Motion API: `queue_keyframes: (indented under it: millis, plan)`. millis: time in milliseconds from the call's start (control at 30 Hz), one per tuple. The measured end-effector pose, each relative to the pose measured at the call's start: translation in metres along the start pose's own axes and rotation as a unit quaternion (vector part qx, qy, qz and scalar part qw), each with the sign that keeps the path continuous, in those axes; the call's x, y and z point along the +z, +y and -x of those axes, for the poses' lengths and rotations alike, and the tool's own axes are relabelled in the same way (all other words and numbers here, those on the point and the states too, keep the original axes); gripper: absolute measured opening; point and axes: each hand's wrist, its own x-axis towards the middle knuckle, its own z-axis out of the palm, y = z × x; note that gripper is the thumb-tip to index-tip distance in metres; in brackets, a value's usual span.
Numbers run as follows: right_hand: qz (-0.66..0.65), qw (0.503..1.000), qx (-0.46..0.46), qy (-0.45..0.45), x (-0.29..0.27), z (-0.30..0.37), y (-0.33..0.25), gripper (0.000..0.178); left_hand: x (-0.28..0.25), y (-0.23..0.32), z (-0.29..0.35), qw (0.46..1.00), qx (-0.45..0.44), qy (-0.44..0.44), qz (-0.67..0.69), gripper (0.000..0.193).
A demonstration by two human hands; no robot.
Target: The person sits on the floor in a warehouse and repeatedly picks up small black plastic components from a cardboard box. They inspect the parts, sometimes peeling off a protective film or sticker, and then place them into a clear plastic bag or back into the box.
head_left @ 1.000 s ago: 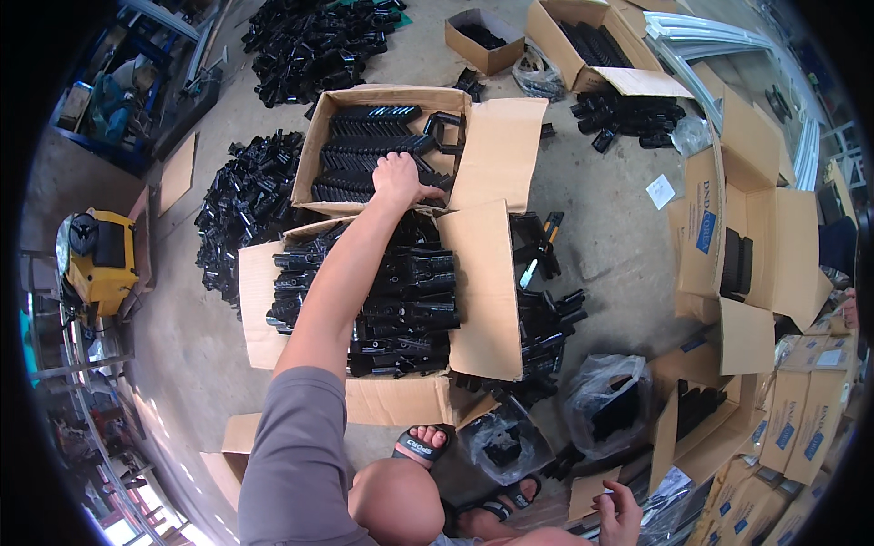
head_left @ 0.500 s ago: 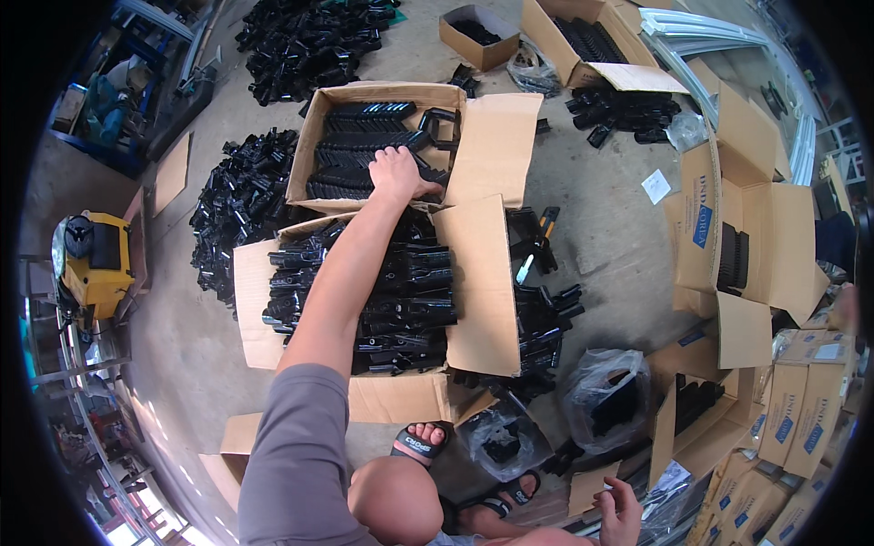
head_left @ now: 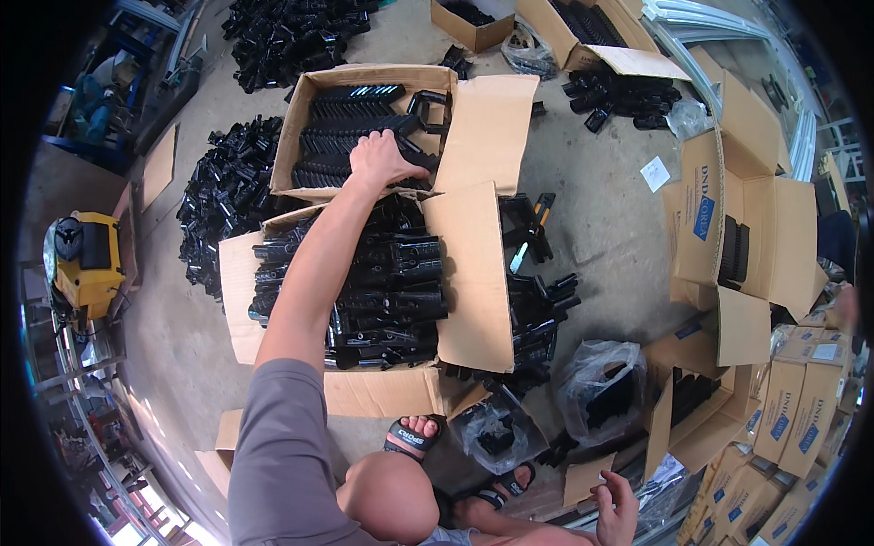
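My left hand (head_left: pixel 384 162) reaches into the far open cardboard box (head_left: pixel 284 136), its fingers bent over the near rows of black parts (head_left: pixel 350 136) and its thumb stretched to the right. The part under my palm is mostly hidden. Below that arm, a second open box (head_left: pixel 475 282) is piled with black tube-like brackets (head_left: pixel 401 264). My right hand (head_left: pixel 616 510) hovers low by my knee, fingers loosely curled and apart, with no part visible in it. Beside the second box lies a cutter with an orange-and-black handle (head_left: pixel 543 211).
Heaps of black parts (head_left: pixel 232 196) lie left of the boxes. Plastic-lined boxes (head_left: pixel 601 387) stand at lower right. Further right are an open tall carton (head_left: pixel 699 214) and stacked cartons (head_left: pixel 801 409). A yellow machine (head_left: pixel 91 264) sits at far left.
The whole view has shifted slightly, so the boxes appear a little further left and up. My left hand keeps its place over the parts; my right hand has barely moved.
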Motion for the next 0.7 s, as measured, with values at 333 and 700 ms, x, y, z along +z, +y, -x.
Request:
queue_keyframes:
  millis: [333,700]
  plan:
    - [0.002,1.000,0.002,0.009,0.003,-0.001,-0.010,0.031,-0.022,-0.004,0.020,0.992,0.106,0.066,-0.008,0.081]
    - [0.008,0.999,-0.033,0.007,0.004,0.003,0.002,0.032,-0.013,-0.001,0.023,0.992,0.113,0.048,0.011,0.074]
